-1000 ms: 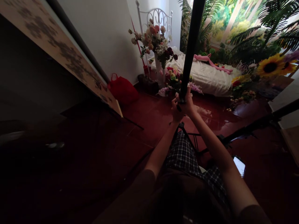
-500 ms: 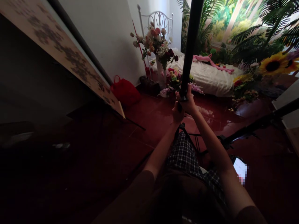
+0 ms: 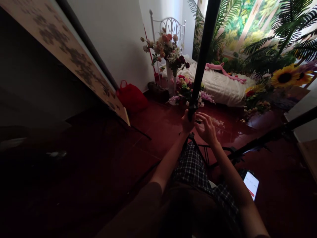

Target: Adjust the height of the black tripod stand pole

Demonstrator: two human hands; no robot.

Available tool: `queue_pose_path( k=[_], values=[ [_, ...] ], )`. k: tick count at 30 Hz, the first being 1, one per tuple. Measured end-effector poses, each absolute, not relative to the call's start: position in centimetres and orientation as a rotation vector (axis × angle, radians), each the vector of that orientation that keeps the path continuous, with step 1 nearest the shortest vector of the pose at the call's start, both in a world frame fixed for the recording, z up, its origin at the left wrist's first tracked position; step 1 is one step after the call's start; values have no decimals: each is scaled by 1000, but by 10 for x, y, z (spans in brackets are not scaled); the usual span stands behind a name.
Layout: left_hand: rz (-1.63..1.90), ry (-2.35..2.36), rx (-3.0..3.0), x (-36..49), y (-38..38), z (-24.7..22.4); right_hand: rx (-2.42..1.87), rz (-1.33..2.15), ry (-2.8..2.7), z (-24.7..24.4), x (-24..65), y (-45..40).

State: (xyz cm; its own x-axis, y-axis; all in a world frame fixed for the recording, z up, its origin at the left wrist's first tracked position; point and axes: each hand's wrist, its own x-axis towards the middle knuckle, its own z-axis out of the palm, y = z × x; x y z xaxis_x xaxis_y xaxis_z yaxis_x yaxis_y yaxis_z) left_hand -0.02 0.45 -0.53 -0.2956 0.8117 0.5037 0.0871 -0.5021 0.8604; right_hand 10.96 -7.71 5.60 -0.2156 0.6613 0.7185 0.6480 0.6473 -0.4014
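A black stand pole (image 3: 203,56) rises from between my knees, leaning a little to the right toward its top. My left hand (image 3: 188,122) is wrapped round its lower section, just below a dark collar (image 3: 193,103). Close beside the pole on the right, my right hand (image 3: 206,128) has its fingers apart and partly bent, with nothing visible in it. Its fingertips are near the left hand; whether they touch the pole I cannot tell. Dark stand legs (image 3: 195,140) show below my hands.
A second black stand (image 3: 267,134) slants across the right. A lit phone (image 3: 251,185) lies by my right forearm. Ahead are vases of flowers (image 3: 170,49), a white-covered bed (image 3: 223,87) and sunflowers (image 3: 284,77). A red bag (image 3: 131,97) and a flowered panel (image 3: 81,62) stand left.
My right hand has come off the pole's collar and moved down and right, its fingers opening. My left hand stays on the pole. The view has shifted slightly.
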Motion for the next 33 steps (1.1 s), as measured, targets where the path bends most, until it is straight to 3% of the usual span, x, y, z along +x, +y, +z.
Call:
queue_pose_path(
  k=[8, 18, 33],
  values=[
    [1929, 1237, 1542, -1, 5, -6, -1197, -191, -2004, 22, 137, -81],
    [1977, 1240, 1523, -1, 5, -4, -1398, -163, -1920, 29, 134, -81],
    [1950, 1236, 1519, -1, 4, -5, -1530, 370, -1603, 27, 105, -63]
  ],
)
